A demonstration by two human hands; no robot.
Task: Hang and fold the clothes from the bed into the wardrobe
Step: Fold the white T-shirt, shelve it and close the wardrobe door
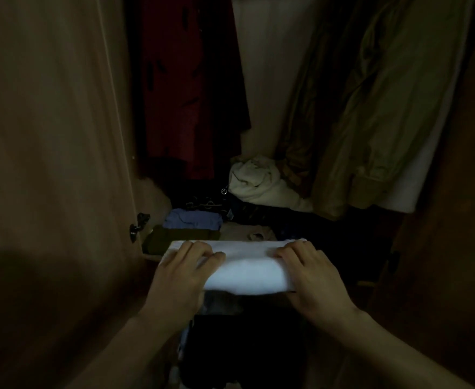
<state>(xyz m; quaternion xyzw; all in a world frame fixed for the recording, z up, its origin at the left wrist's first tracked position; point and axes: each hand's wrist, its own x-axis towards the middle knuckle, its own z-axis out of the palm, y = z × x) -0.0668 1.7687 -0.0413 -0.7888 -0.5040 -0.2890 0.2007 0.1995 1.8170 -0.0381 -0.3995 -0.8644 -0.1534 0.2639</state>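
A folded white garment (244, 266) is held level in front of the open wardrobe, just at the front edge of its floor shelf (150, 257). My left hand (180, 272) grips its left end, fingers on top. My right hand (312, 276) grips its right end the same way. Inside the wardrobe, a folded blue garment (193, 219) and a folded dark green one (174, 238) lie on the shelf's left side, right behind the white one. The bed is not in view.
The wardrobe's left door (54, 136) stands open with a dark knob (135, 230). A red garment (180, 88), a white one (270, 66) and an olive coat (376, 102) hang above. A crumpled white bundle (258, 179) lies at the back. The right door (455, 192) is dim.
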